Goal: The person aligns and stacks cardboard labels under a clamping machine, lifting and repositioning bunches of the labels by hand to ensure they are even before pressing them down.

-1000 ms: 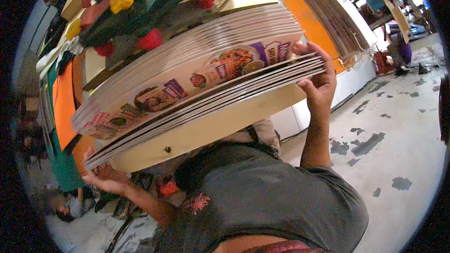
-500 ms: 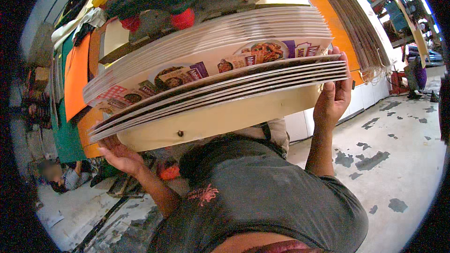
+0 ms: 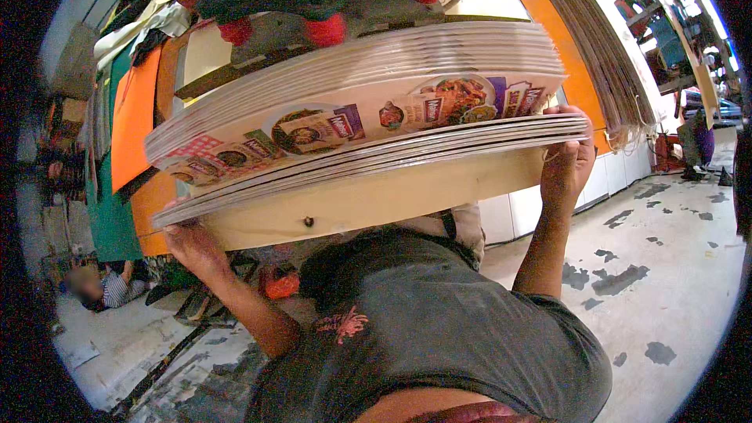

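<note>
A near bundle of several flat printed boards [image 3: 407, 142], seen along its pale edges, spans the space before me. My left hand [image 3: 197, 252] grips its left end from below, the fingers partly hidden behind the boards. At the opposite end, my right hand [image 3: 570, 155] is closed around the corner, thumb on the near side. Right behind this bundle leans a larger stack of matching boards [image 3: 368, 70], its front one printed with plates of food. Under the bundle runs a cream-coloured panel [image 3: 376, 202] with a small dark knob or hole.
Beyond the stack sits a machine part [image 3: 321, 0] with dark green arms and red rounded ends. An orange sheet [image 3: 135, 121] lies at the left, and a tall pile of brown sheets [image 3: 591, 43] at the right. Another person [image 3: 110, 288] is low at the far left.
The near boards have come closer together, and the dark gaps between them have narrowed. My left fingers have closed in on their end. The view has shifted slightly.
</note>
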Available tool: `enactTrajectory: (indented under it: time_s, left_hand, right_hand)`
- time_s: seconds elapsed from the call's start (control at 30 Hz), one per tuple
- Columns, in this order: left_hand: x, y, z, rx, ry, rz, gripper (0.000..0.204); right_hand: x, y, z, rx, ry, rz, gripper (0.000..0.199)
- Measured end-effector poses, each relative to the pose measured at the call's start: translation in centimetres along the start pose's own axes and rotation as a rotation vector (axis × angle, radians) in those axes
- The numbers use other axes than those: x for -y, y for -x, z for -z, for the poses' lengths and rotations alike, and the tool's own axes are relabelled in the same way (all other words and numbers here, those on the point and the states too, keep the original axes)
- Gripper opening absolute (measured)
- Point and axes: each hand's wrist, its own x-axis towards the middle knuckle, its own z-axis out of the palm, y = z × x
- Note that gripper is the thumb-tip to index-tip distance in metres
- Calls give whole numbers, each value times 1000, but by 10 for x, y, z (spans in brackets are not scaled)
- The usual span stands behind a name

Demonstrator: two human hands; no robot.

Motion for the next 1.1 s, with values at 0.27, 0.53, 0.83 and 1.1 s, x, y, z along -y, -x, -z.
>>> enactTrajectory:
  time_s: [0.27,0.53,0.83,1.1]
  left_hand:
    - [19,-19,7,87,-65,13,47]
    - [5,-28,-44,-66,35,-1,54]
    - [-14,-30,-63,-156,-32,33,71]
    - [-5,-42,-52,-91,84,315,78]
  right_hand:
    - [2,-7,-13,-108,-70,-5,60]
    - [-8,-15,-9,-75,-23,-43,54]
    - [-11,-21,-7,-13,-19,-2,69]
    - [17,-48,-2,158,11,-91,97]
